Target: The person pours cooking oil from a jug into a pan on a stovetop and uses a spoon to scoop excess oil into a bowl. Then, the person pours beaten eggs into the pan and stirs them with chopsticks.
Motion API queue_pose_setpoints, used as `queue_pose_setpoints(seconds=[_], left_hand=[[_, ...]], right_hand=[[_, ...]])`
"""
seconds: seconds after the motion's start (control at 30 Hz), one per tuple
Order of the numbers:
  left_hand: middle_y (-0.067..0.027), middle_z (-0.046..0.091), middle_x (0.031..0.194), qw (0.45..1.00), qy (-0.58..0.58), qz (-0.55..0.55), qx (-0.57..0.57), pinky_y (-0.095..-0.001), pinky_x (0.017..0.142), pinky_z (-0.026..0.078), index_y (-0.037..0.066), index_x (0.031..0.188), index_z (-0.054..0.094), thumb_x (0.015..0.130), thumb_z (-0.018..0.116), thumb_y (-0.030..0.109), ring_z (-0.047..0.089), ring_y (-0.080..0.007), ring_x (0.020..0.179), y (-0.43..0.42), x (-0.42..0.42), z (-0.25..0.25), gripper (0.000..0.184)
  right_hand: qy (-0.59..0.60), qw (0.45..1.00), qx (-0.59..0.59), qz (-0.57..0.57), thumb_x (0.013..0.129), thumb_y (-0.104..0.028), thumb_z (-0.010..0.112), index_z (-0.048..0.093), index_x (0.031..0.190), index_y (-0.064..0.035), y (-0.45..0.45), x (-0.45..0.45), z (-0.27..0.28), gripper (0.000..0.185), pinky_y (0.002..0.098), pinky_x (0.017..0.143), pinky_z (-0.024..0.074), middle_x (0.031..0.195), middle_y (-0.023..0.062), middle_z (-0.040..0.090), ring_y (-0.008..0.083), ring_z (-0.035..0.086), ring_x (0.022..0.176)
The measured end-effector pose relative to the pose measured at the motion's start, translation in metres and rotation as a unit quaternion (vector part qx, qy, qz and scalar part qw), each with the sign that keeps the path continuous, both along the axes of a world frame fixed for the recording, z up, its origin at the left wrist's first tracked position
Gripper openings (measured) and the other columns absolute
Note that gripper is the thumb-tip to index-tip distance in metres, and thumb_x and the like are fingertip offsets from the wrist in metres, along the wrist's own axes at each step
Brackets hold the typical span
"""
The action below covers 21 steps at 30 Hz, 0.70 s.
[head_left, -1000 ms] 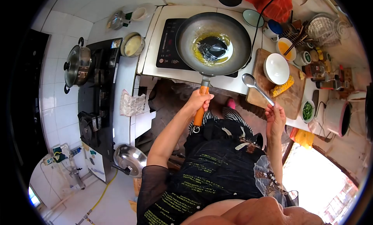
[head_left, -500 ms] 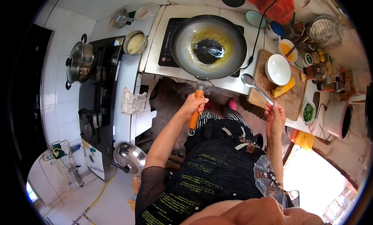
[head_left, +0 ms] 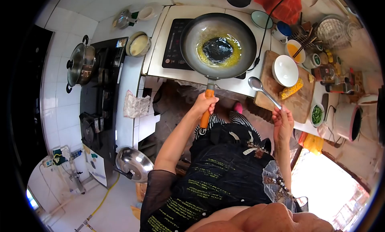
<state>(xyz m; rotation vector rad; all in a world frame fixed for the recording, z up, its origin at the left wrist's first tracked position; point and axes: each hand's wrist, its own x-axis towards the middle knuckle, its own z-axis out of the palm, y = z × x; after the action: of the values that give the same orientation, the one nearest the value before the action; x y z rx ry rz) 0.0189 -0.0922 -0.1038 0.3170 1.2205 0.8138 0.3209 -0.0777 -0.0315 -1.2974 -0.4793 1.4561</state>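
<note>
My left hand (head_left: 205,103) is wrapped round the orange handle of a wok (head_left: 188,51), which is over a black induction cooker (head_left: 172,51). Yellowish oil (head_left: 234,57) lies in a ring on the wok's bottom. In my right hand (head_left: 283,119) is the handle end of a metal spoon (head_left: 260,87), its bowl pointing toward the wok. Just beyond the spoon, a white bowl (head_left: 285,71) and a corn cob (head_left: 292,89) sit on a wooden cutting board (head_left: 266,97).
A bowl of orange liquid with chopsticks (head_left: 294,51) stands behind the board, and chopped greens (head_left: 317,114) fill a small bowl at the right. A black cord (head_left: 266,35) runs past the wok. On the left are a gas stove (head_left: 102,95) and a lidded pot (head_left: 81,63).
The wok and my left hand have shifted slightly right and away from me. The oil has spread differently in the wok. My right hand still holds the spoon in nearly the same place.
</note>
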Motion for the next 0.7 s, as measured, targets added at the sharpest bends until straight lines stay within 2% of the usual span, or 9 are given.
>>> queue_pose_setpoints(seconds=[0.4, 0.7], left_hand=[[0.0011, 0.045, 0.054, 1.000, -0.020, 0.020, -0.008, -0.0237, 0.037, 0.039, 0.007, 0.079, 0.046, 0.080, 0.063, 0.008, 0.043, -0.0076, 0.039, -0.022, 0.010, 0.010, 0.017], [0.0010, 0.045, 0.055, 1.000, 0.004, 0.002, 0.026, -0.0237, 0.038, 0.040, 0.006, 0.081, 0.046, 0.081, 0.063, 0.009, 0.042, -0.0071, 0.040, 0.008, 0.010, 0.006, 0.017]], right_hand=[[0.002, 1.000, -0.001, -0.017, 0.091, -0.015, 0.057, 0.055, 0.103, -0.0014, -0.005, 0.015, 0.004, 0.018, 0.0224, 0.064, 0.0500, 0.087, 0.0108, 0.064, 0.0135, 0.061, 0.071], [0.005, 1.000, 0.004, 0.011, 0.091, -0.017, 0.057, 0.054, 0.106, -0.0023, -0.003, 0.013, 0.009, 0.021, 0.0219, 0.067, 0.0496, 0.090, 0.0094, 0.063, 0.0134, 0.060, 0.075]])
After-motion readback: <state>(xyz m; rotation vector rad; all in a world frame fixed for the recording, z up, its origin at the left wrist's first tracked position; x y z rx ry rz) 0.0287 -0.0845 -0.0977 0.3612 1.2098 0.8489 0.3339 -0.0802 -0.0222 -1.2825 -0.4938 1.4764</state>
